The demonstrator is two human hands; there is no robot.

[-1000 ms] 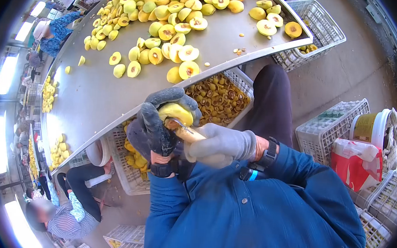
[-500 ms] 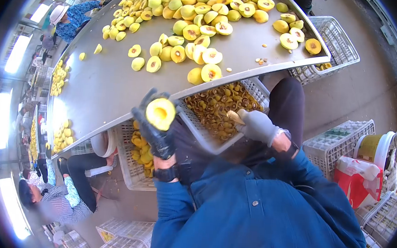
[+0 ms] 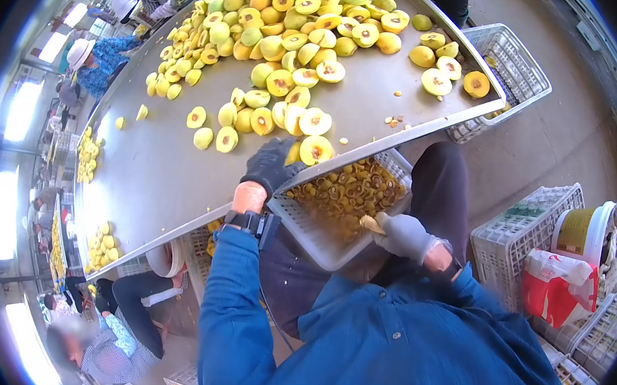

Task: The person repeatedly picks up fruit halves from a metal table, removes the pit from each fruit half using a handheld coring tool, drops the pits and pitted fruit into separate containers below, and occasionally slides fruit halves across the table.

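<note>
My left hand (image 3: 271, 167), in a black glove, is at the near edge of the metal table with its fingers closed around a yellow peach half (image 3: 293, 153), which they partly cover. Beside it lies another peach half (image 3: 316, 150), its brown-red centre facing up. My right hand (image 3: 404, 238), in a grey glove, is closed on a short tan tool (image 3: 372, 225); its working end is too unclear to name. Under that tool, between my legs, a white crate (image 3: 322, 247) holds many brown-and-yellow scooped-out pieces (image 3: 355, 188).
A big heap of peach halves (image 3: 284, 26) covers the far part of the metal table (image 3: 175, 158). Crates (image 3: 503, 70) stand beyond its right corner, and more crates (image 3: 524, 229) with a bucket (image 3: 583, 229) at my right. Co-workers (image 3: 106, 64) sit along the left side.
My left hand has moved from above my lap up to the table edge; the scooped peach half it held is gone from it. My right hand has moved slightly down with the tan tool.
</note>
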